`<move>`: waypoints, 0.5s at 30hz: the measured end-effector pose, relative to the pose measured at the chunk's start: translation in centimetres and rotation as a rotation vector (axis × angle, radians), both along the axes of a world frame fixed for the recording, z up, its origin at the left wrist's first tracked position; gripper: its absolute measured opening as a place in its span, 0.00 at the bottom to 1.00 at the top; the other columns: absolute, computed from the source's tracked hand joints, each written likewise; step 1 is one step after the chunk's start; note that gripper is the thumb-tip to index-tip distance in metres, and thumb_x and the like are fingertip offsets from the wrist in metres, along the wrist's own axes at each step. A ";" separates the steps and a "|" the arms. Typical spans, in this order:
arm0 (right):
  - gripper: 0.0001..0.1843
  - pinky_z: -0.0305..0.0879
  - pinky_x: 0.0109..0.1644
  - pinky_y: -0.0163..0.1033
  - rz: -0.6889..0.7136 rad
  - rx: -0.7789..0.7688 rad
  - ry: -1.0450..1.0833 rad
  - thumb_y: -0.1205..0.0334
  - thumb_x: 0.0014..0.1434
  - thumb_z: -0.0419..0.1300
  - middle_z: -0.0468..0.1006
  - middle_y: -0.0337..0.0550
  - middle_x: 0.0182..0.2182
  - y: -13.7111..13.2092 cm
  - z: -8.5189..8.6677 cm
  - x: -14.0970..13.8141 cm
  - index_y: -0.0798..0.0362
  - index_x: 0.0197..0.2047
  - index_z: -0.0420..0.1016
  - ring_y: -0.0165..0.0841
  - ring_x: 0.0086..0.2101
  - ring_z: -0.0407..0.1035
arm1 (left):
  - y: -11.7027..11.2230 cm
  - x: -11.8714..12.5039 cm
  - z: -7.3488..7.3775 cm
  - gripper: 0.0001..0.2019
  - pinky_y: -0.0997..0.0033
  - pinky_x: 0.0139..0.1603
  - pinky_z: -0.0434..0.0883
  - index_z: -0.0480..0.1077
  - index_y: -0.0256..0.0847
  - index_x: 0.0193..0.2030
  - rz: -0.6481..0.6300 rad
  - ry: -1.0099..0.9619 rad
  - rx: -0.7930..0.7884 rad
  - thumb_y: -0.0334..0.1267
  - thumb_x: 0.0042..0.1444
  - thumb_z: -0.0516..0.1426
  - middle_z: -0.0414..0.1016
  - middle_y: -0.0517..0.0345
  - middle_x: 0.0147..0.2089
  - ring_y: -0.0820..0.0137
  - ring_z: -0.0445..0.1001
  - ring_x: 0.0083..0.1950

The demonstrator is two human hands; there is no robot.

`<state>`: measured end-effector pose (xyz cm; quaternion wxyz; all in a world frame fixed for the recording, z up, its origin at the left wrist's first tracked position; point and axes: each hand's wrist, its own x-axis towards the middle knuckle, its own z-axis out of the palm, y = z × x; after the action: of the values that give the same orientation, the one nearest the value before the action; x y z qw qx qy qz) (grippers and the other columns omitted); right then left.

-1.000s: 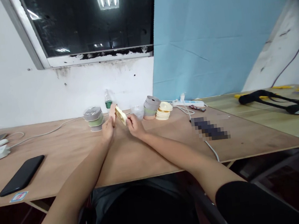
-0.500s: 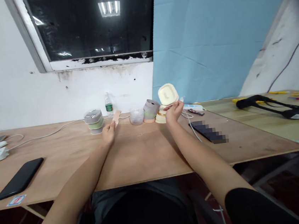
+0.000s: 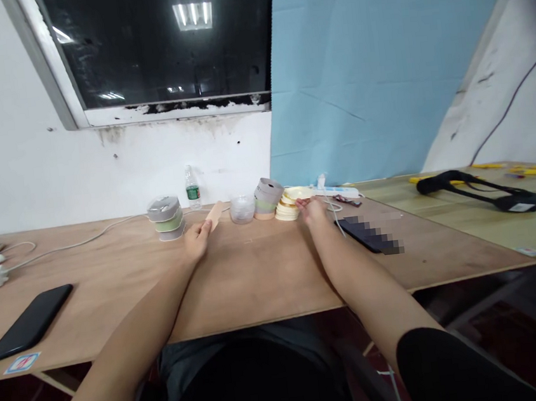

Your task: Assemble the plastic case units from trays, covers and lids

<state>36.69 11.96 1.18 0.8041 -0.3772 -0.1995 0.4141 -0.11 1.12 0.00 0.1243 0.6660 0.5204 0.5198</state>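
My left hand [image 3: 197, 241] is closed on a flat peach-coloured band [image 3: 216, 215], which sticks up and right from the fingers. My right hand [image 3: 313, 211] is at the right side of a stack of cream plastic lids [image 3: 287, 212]. Its fingers are closed at the edge of the top cream lid [image 3: 298, 193], which lies slightly tilted on the stack. Left of the lids stands a leaning stack of grey, green and peach bands [image 3: 268, 198]. Clear plastic cups [image 3: 242, 209] sit beside it. Near my left hand is a pile of grey- and green-banded containers [image 3: 166, 218].
A water bottle [image 3: 192, 188] stands by the wall. Black phones [image 3: 29, 323] lie on the wooden table [image 3: 257, 278], one at the left and a blurred-out one at the right. Power strips [image 3: 339, 192] and white cables are at both sides. A black strap-like object [image 3: 482, 194] lies far right.
My right hand has lowered the cream lid from upright above the stack to nearly flat on top of it. My left hand stays nearly in place with the peach band.
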 end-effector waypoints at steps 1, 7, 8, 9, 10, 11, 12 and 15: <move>0.07 0.74 0.28 0.30 0.033 -0.012 -0.022 0.69 0.61 0.53 0.68 0.31 0.19 -0.1 -0.1 -0.1 0.52 0.31 0.60 0.25 0.20 0.70 | 0.0 0.0 0.0 0.24 0.72 0.38 0.63 0.73 0.38 0.30 -0.003 0.006 -0.001 0.55 0.61 0.47 0.75 0.55 0.34 0.66 0.71 0.37; 0.07 0.69 0.21 0.27 0.084 -0.128 -0.177 0.70 0.61 0.53 0.70 0.34 0.17 -0.5 -0.9 -0.2 0.55 0.30 0.64 0.23 0.16 0.66 | 0.1 0.0 0.0 0.24 0.72 0.36 0.63 0.74 0.38 0.30 -0.003 0.012 -0.031 0.55 0.61 0.47 0.75 0.55 0.32 0.66 0.70 0.36; 0.07 0.68 0.20 0.27 0.082 -0.154 -0.193 0.70 0.60 0.53 0.69 0.34 0.17 -0.5 -1.1 -0.1 0.55 0.29 0.64 0.23 0.16 0.66 | 0.0 0.1 0.0 0.25 0.72 0.36 0.63 0.74 0.38 0.30 -0.003 0.019 -0.038 0.55 0.61 0.47 0.75 0.55 0.31 0.66 0.70 0.36; 0.07 0.67 0.19 0.26 0.081 -0.179 -0.205 0.70 0.60 0.53 0.69 0.33 0.16 -0.5 -1.2 0.0 0.55 0.29 0.64 0.23 0.16 0.65 | -0.1 0.1 0.0 0.25 0.72 0.36 0.63 0.73 0.38 0.30 -0.003 0.025 -0.043 0.55 0.61 0.47 0.75 0.55 0.31 0.67 0.70 0.36; 0.07 0.66 0.18 0.26 0.077 -0.201 -0.214 0.69 0.60 0.53 0.68 0.33 0.16 -0.5 -1.3 0.0 0.54 0.29 0.64 0.23 0.15 0.65 | -0.1 0.1 0.0 0.25 0.72 0.36 0.63 0.73 0.38 0.30 -0.005 0.029 -0.044 0.56 0.61 0.47 0.75 0.55 0.31 0.67 0.70 0.36; 0.07 0.65 0.17 0.26 0.073 -0.217 -0.220 0.69 0.59 0.53 0.68 0.32 0.15 -0.5 -1.5 0.1 0.54 0.29 0.64 0.23 0.15 0.64 | -0.2 0.1 0.0 0.25 0.72 0.37 0.63 0.73 0.38 0.29 -0.006 0.031 -0.043 0.56 0.61 0.47 0.74 0.55 0.31 0.67 0.70 0.36; 0.07 0.63 0.16 0.26 0.070 -0.229 -0.222 0.69 0.59 0.53 0.67 0.32 0.15 -0.4 -1.6 0.2 0.54 0.29 0.64 0.23 0.14 0.63 | -0.2 0.1 0.0 0.25 0.72 0.37 0.63 0.72 0.38 0.29 -0.007 0.032 -0.043 0.56 0.61 0.46 0.74 0.56 0.32 0.67 0.70 0.36; 0.05 0.61 0.14 0.26 0.054 -0.245 -0.222 0.71 0.55 0.53 0.66 0.31 0.13 -0.1 -1.9 0.5 0.54 0.28 0.63 0.24 0.13 0.61 | -0.3 0.2 0.0 0.25 0.72 0.36 0.62 0.71 0.38 0.27 -0.007 0.017 -0.040 0.56 0.61 0.47 0.73 0.56 0.32 0.68 0.69 0.35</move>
<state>37.18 11.82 -0.72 0.7136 -0.5104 -0.2450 0.4126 0.08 0.79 -0.04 0.1351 0.6696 0.5294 0.5031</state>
